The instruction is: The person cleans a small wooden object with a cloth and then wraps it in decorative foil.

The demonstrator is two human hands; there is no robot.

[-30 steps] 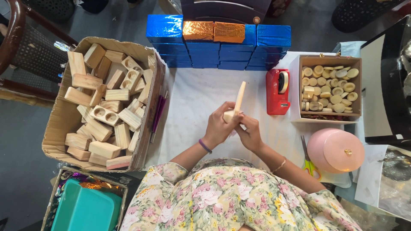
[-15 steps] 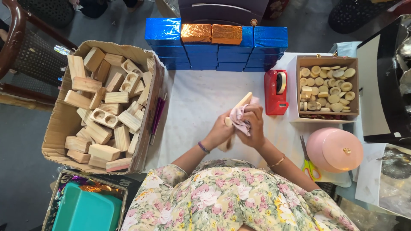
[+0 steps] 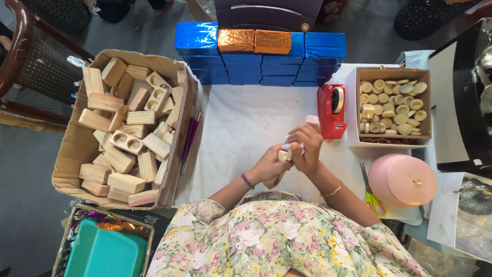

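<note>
Both hands meeting over the white-covered surface, just in front of the body. Left hand wrapped around a pale wooden block, its lower end poking out below the palm. Right hand closed over the block's upper end, pinching a pinkish cloth against it.

At the far edge, a stack of rectangular packages in shiny blue foil, with two in orange-gold foil lying on top near the middle. Just beside the right hand, a red tape dispenser. Right of that, an open cardboard tray of small round wooden pieces. Nearer, a round pink lidded container with green-handled scissors beside it.

To the left, a large cardboard box heaped with wooden blocks, some with round recesses. Below it, a teal plastic bin.
</note>
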